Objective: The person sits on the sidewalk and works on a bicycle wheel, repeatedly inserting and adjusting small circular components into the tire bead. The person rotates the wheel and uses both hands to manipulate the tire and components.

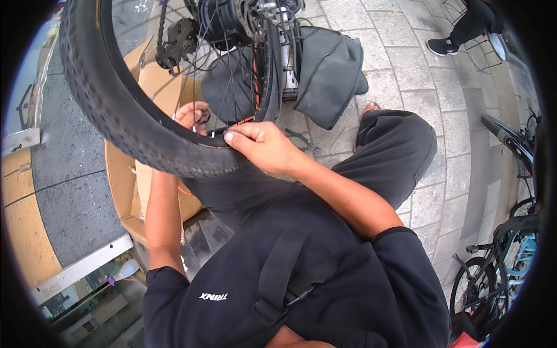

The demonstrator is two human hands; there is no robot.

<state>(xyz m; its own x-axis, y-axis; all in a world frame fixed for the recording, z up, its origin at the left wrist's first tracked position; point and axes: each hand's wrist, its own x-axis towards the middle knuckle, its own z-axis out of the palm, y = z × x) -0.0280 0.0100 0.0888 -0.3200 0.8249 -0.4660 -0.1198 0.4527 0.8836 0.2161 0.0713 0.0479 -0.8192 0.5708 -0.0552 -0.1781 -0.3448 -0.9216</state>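
Bicycle wheel [130, 124] with knobbed black tyre, at left and toward the far side, near edge above the lap. Right hand [264, 148] at the near stretch of the rim [212, 140], thumb and forefinger narrowly spaced against it; cannot tell whether pinching anything. Left hand [190, 116] farther left, on the inner side of the rim, forearm passing below the tyre; fingers curled at a small dark item [204, 116], cannot tell whether gripping or merely touching it. At the far end, hub [219, 26] with spokes, and derailleur [177, 43] to its left. Right of the wheel, grey cloth [332, 75] on paving [415, 104]. At left, cardboard box [123, 182] below the tyre. At far right, 1 shoe [442, 46] of another person; at near right, parked bicycle [493, 264].
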